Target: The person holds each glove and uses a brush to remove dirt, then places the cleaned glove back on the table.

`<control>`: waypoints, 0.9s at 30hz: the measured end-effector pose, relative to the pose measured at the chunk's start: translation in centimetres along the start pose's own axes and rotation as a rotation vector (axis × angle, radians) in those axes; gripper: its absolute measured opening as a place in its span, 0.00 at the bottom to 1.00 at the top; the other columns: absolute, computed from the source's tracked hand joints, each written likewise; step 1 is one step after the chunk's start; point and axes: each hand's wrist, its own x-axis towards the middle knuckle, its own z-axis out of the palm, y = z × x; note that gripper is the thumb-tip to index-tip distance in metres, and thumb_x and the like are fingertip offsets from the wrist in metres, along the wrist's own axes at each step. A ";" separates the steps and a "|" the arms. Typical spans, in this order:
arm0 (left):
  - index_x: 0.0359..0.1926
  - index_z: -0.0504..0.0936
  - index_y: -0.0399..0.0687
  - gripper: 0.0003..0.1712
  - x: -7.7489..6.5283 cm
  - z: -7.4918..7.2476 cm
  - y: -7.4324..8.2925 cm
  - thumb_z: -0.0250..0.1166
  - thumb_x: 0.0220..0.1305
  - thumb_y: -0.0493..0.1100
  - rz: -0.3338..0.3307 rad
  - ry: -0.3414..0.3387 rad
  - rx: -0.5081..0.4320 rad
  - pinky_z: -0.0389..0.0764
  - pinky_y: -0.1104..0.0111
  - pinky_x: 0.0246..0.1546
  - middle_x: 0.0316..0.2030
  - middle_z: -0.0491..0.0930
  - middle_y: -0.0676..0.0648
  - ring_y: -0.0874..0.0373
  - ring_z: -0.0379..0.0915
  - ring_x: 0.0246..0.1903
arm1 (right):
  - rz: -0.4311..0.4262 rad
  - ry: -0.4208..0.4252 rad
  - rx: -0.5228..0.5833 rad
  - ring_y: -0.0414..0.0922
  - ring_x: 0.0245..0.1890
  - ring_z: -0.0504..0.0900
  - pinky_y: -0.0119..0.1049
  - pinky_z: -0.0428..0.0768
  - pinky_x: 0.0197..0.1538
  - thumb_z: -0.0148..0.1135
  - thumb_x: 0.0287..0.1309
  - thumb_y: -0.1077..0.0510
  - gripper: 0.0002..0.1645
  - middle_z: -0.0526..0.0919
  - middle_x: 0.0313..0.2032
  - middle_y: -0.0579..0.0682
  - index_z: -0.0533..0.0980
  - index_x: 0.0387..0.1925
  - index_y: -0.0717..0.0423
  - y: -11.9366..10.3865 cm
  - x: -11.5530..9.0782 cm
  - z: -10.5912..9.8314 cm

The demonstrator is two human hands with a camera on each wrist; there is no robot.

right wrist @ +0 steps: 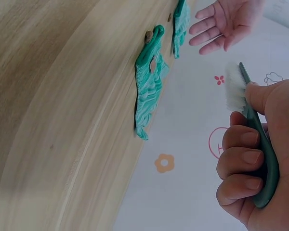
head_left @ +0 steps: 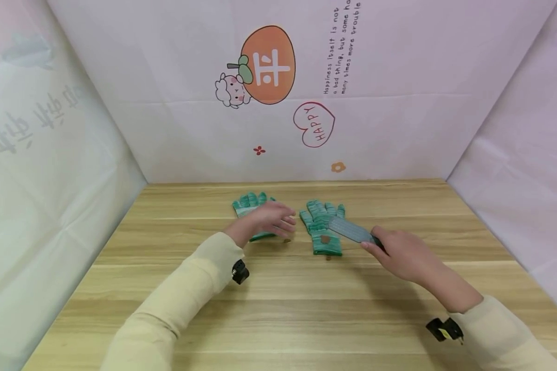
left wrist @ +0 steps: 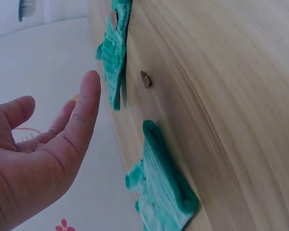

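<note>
My right hand [head_left: 401,255] grips the dark handle of a brush [head_left: 353,229], its grey-green back turned up in the head view. White bristles show on the brush [right wrist: 236,89] in the right wrist view. Below the brush head lies a green knitted glove [head_left: 322,226] with a brown flake [head_left: 325,239] on its cuff. My left hand [head_left: 274,217] hovers over a second green glove [head_left: 243,203], partly hiding it. Its fingers are extended and hold nothing. In the left wrist view, that glove [left wrist: 164,187] lies flat on the wood, apart from the hand.
A small brown piece [left wrist: 145,79] lies on the wooden table [head_left: 278,319] between the gloves. Another brown bit [head_left: 328,258] sits by the right glove's cuff. White printed sheeting [head_left: 176,67] rises behind the table and along both sides.
</note>
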 end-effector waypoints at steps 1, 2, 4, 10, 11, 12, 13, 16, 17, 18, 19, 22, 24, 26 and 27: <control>0.71 0.58 0.35 0.28 0.3 0.2 0.0 0.50 0.77 0.44 -0.002 0.002 0.002 0.80 0.57 0.47 0.60 0.70 0.32 0.43 0.75 0.54 | 0.000 0.001 0.001 0.39 0.15 0.62 0.34 0.61 0.20 0.51 0.71 0.44 0.19 0.64 0.17 0.43 0.67 0.30 0.52 0.0 0.0 0.0; 0.71 0.58 0.35 0.29 0.5 0.4 -0.1 0.50 0.77 0.44 -0.004 0.004 0.001 0.80 0.57 0.47 0.60 0.71 0.31 0.42 0.75 0.54 | 0.000 0.003 0.003 0.39 0.15 0.61 0.34 0.61 0.20 0.51 0.72 0.43 0.19 0.64 0.17 0.43 0.67 0.30 0.52 0.0 -0.1 0.0; 0.71 0.56 0.35 0.30 1.1 0.7 -0.1 0.50 0.76 0.44 -0.009 0.014 -0.002 0.80 0.56 0.46 0.59 0.71 0.31 0.42 0.75 0.53 | 0.001 0.006 0.004 0.39 0.15 0.61 0.34 0.61 0.20 0.51 0.72 0.44 0.19 0.64 0.17 0.43 0.67 0.30 0.52 0.1 -0.2 0.0; 0.71 0.54 0.35 0.31 2.3 2.0 0.1 0.52 0.76 0.45 -0.040 0.077 0.012 0.81 0.55 0.45 0.56 0.73 0.31 0.42 0.77 0.50 | 0.002 0.010 0.000 0.39 0.15 0.61 0.34 0.61 0.20 0.51 0.71 0.44 0.19 0.64 0.17 0.43 0.67 0.30 0.52 0.2 -0.4 0.0; 0.70 0.56 0.34 0.31 2.4 2.2 0.2 0.53 0.75 0.45 -0.042 0.091 0.028 0.81 0.55 0.44 0.55 0.74 0.31 0.43 0.78 0.48 | 0.002 0.010 -0.001 0.39 0.15 0.61 0.34 0.61 0.20 0.51 0.71 0.44 0.19 0.64 0.17 0.43 0.67 0.30 0.52 0.3 -0.4 0.0; 0.69 0.59 0.33 0.30 2.5 2.5 0.3 0.54 0.74 0.45 -0.043 0.105 0.042 0.82 0.56 0.42 0.54 0.75 0.31 0.43 0.79 0.47 | 0.002 0.011 -0.001 0.39 0.15 0.61 0.34 0.61 0.20 0.51 0.71 0.44 0.19 0.64 0.17 0.43 0.67 0.30 0.52 0.3 -0.4 0.0; 0.66 0.64 0.32 0.27 2.6 2.7 0.4 0.55 0.74 0.45 -0.040 0.118 0.060 0.82 0.56 0.41 0.52 0.76 0.32 0.43 0.79 0.45 | 0.003 0.012 -0.001 0.39 0.15 0.61 0.34 0.61 0.20 0.51 0.71 0.44 0.19 0.64 0.17 0.43 0.67 0.30 0.52 0.3 -0.5 0.0; 0.44 0.76 0.32 0.16 2.7 3.4 0.8 0.56 0.73 0.44 -0.032 0.159 0.138 0.83 0.55 0.39 0.40 0.79 0.35 0.44 0.80 0.36 | 0.007 0.016 0.000 0.39 0.16 0.61 0.34 0.61 0.20 0.51 0.71 0.44 0.19 0.64 0.17 0.43 0.67 0.29 0.52 0.4 -0.6 0.0; 0.37 0.76 0.34 0.15 2.8 3.6 0.8 0.57 0.72 0.44 -0.030 0.174 0.160 0.83 0.55 0.38 0.36 0.79 0.36 0.45 0.80 0.33 | 0.007 0.018 0.001 0.39 0.15 0.61 0.34 0.61 0.20 0.51 0.71 0.44 0.19 0.64 0.17 0.43 0.67 0.29 0.52 0.4 -0.6 0.0; 0.29 0.73 0.38 0.16 2.8 3.8 0.8 0.57 0.72 0.45 -0.030 0.187 0.179 0.83 0.55 0.38 0.30 0.77 0.38 0.46 0.78 0.30 | 0.007 0.021 0.001 0.39 0.15 0.61 0.34 0.61 0.20 0.52 0.71 0.44 0.19 0.64 0.17 0.43 0.67 0.29 0.52 0.4 -0.6 0.0; 0.28 0.70 0.41 0.16 2.8 4.0 0.8 0.57 0.72 0.45 -0.029 0.200 0.196 0.83 0.54 0.38 0.28 0.76 0.39 0.46 0.78 0.29 | 0.008 0.023 0.000 0.39 0.15 0.61 0.34 0.61 0.20 0.52 0.71 0.44 0.19 0.64 0.17 0.43 0.67 0.29 0.52 0.4 -0.7 -0.1; 0.34 0.70 0.39 0.14 2.8 4.5 0.9 0.57 0.72 0.45 -0.040 0.230 0.212 0.82 0.54 0.39 0.32 0.76 0.36 0.43 0.78 0.33 | 0.008 0.030 0.001 0.39 0.15 0.61 0.34 0.61 0.20 0.53 0.71 0.44 0.18 0.64 0.17 0.43 0.67 0.29 0.51 0.5 -0.8 0.0; 0.34 0.69 0.40 0.13 2.8 4.8 0.8 0.57 0.72 0.44 -0.044 0.246 0.207 0.82 0.54 0.40 0.33 0.76 0.37 0.43 0.78 0.34 | 0.009 0.032 0.002 0.39 0.15 0.61 0.34 0.61 0.20 0.53 0.71 0.44 0.18 0.64 0.17 0.43 0.67 0.29 0.51 0.6 -0.9 0.0; 0.30 0.68 0.43 0.14 2.9 5.2 0.9 0.56 0.72 0.44 -0.046 0.254 0.206 0.82 0.53 0.40 0.28 0.74 0.39 0.45 0.76 0.29 | 0.012 0.032 0.004 0.39 0.15 0.61 0.34 0.61 0.19 0.53 0.71 0.45 0.18 0.64 0.17 0.43 0.67 0.29 0.51 0.6 -1.0 0.0; 0.24 0.65 0.47 0.18 3.0 5.3 0.8 0.56 0.72 0.44 -0.042 0.262 0.212 0.82 0.53 0.39 0.23 0.71 0.42 0.48 0.73 0.25 | 0.012 0.032 0.004 0.39 0.15 0.61 0.34 0.61 0.19 0.53 0.71 0.45 0.18 0.64 0.17 0.43 0.67 0.29 0.51 0.7 -1.0 0.0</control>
